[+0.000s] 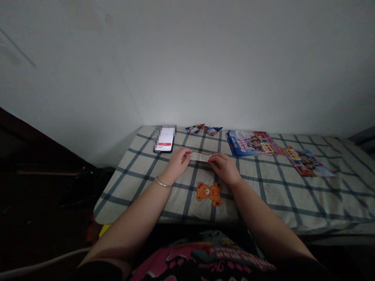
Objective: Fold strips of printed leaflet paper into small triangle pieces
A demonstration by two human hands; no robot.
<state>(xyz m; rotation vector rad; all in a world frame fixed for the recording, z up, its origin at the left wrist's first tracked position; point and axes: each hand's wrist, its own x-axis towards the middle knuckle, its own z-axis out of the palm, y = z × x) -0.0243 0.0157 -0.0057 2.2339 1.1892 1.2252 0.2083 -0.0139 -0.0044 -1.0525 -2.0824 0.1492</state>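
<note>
Between my two hands is a small folded piece of paper (199, 157), pale with rows of fine print on the side that shows. My left hand (178, 162) pinches its left end between thumb and fingers. At the right end, my right hand (225, 167) grips the paper the same way. The paper is held low over the checked cloth, and I cannot tell whether it touches it. Just beyond it lie two folded paper pieces (195, 129) with colourful print, side by side near the wall.
A phone (166, 139) with a lit screen lies at the back left. To the right is a stack of printed leaflets (252, 143), with another leaflet (309, 160) beside it. The checked cloth (131, 175) bears a bear picture (209, 193). A white wall (187, 58) rises behind.
</note>
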